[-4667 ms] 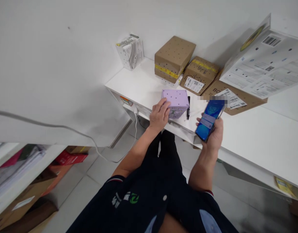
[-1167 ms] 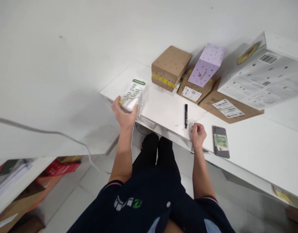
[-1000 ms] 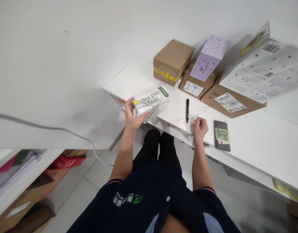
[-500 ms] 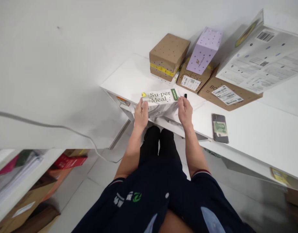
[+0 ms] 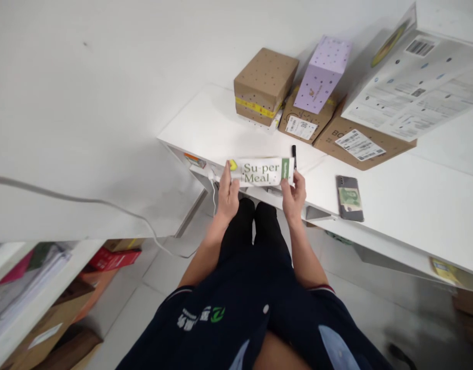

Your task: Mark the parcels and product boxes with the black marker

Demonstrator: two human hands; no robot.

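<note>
Between my two hands is a white carton (image 5: 261, 171) printed "Su-per Meal", with a green band at its right end and a yellow-green picture at its left. My left hand (image 5: 228, 194) grips the left end, thumb on the near side. At the other end my right hand (image 5: 295, 194) holds the carton by the corner near the green band. The printed narrow side faces up toward me, over the front edge of the white desk (image 5: 197, 121). Just beyond the carton's right end lies a black marker (image 5: 294, 154), partly hidden by it.
Cardboard boxes (image 5: 265, 85), a lilac box (image 5: 323, 77) and a large white box (image 5: 409, 82) stand along the wall. A phone (image 5: 349, 198) with a green banknote on its back lies at right. A grey cable (image 5: 105, 202) crosses at left, above a shelf (image 5: 55, 288).
The carton has tipped so its printed narrow side faces me more squarely, and its near face is now hidden. Both hands have come slightly nearer to me; more of the marker shows.
</note>
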